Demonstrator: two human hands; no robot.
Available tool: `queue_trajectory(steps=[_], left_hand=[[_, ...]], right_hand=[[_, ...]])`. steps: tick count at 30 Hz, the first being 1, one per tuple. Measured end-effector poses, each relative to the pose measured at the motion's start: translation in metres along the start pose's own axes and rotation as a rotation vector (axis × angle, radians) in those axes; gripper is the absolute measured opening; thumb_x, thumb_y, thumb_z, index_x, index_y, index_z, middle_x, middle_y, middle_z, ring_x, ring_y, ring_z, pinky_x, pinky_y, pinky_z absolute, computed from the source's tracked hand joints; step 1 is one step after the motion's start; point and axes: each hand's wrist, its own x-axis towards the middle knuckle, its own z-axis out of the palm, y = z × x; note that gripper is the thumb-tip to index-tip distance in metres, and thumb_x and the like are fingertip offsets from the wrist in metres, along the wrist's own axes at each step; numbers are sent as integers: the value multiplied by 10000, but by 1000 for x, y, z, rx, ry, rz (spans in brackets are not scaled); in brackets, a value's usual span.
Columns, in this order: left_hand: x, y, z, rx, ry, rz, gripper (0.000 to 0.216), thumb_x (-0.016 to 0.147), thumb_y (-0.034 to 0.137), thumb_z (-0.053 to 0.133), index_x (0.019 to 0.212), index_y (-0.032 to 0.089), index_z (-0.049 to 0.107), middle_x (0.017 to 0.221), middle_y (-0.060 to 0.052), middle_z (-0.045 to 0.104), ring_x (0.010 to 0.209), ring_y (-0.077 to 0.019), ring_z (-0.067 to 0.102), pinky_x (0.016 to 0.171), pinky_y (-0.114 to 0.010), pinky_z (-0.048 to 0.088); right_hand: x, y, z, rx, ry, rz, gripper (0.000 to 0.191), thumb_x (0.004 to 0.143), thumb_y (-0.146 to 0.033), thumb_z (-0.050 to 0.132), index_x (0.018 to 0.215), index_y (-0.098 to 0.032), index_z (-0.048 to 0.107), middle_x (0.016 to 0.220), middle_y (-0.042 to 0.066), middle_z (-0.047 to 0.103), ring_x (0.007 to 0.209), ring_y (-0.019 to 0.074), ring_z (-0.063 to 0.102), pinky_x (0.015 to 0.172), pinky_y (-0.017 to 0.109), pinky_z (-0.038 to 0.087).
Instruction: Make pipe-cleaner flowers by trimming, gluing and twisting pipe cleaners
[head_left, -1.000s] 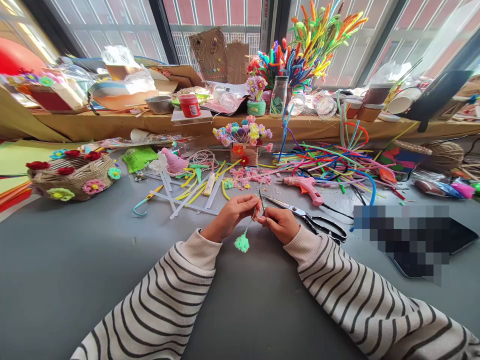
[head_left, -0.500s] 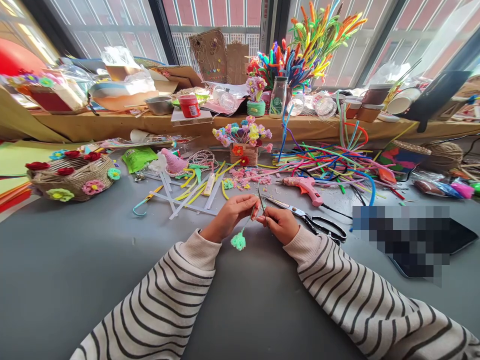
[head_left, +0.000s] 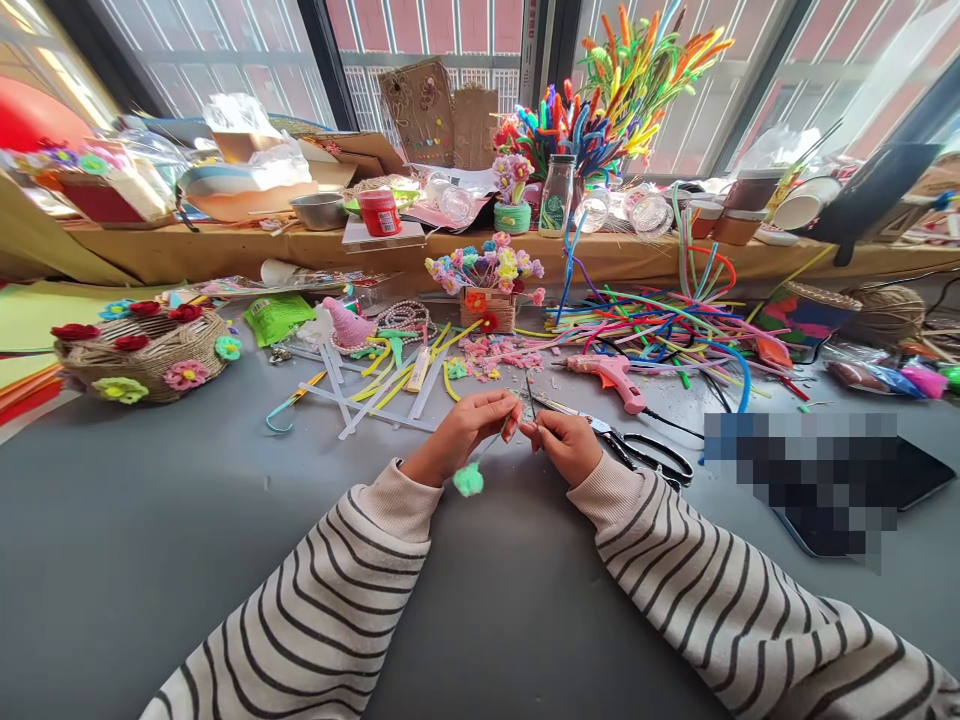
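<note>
Mint-green fuzzy ball-shaped flower head [head_left: 469,480] on a thin pale stem [head_left: 492,448]: hangs at the near side of the left hand [head_left: 461,430], over the grey matte tabletop [head_left: 480,620]. Stem's long axis slants from the head, far and to the right, up to the left fingertips. Left thumb and fingers: together, pinched on the stem. Right hand [head_left: 566,447]: thumb and fingers together, clamped on 1 thin dark strand [head_left: 531,398], roughly upright. Whether strand and stem join: hidden by the fingers. Key relation: flower head lies near and left of both sets of fingertips; left hand is the nearer of the 2. Contact between the 2 hands: cannot tell. Surroundings: large scissors with silver blades and black loop handles [head_left: 652,452] just beside the right hand; pink plastic glue gun [head_left: 609,376] farther off; pink fuzzy scraps [head_left: 499,358] beyond the fingertips.
</note>
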Motion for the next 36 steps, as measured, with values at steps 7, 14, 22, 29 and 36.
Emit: queue_trajectory(steps=[7, 14, 22, 29, 36], left_hand=[[2, -2, -1, 29, 248, 69, 164, 689, 284, 486, 625, 139, 530, 590, 28, 450, 532, -53, 392, 554, -196, 318], [2, -2, -8, -44, 652, 272, 186, 655, 331, 525, 722, 162, 563, 438, 60, 475, 409, -32, 390, 439, -167, 310], [6, 3, -14, 111, 665, 430, 301, 639, 366, 528, 849, 157, 583, 877, -60, 618, 832, -161, 545, 777, -290, 386], [34, 16, -47, 810, 947, 530, 173, 664, 322, 496, 735, 185, 574, 769, -30, 610, 704, -133, 552, 698, -255, 404], [84, 21, -61, 991, 1059, 668, 221, 718, 257, 440, 927, 185, 426, 733, -29, 605, 681, -124, 563, 640, -229, 397]], right_hand=[[2, -2, 1, 15, 25, 39, 332, 745, -318, 392, 453, -163, 421, 416, -40, 390, 409, 65, 356, 435, 171, 305], [0, 4, 6, -29, -37, -12, 339, 755, -317, 390, 457, -160, 430, 427, -27, 433, 404, 65, 359, 429, 181, 308], [-2, 4, 9, -37, -99, -36, 318, 745, -306, 414, 460, -165, 390, 435, -22, 468, 400, 62, 355, 423, 178, 307], [-1, 1, 10, -46, -84, -44, 311, 738, -286, 412, 454, -162, 384, 416, -37, 427, 385, 56, 314, 413, 172, 283], [-1, 1, 13, -51, -89, -30, 314, 741, -288, 407, 457, -155, 401, 422, -40, 405, 401, 56, 318, 423, 178, 277]])
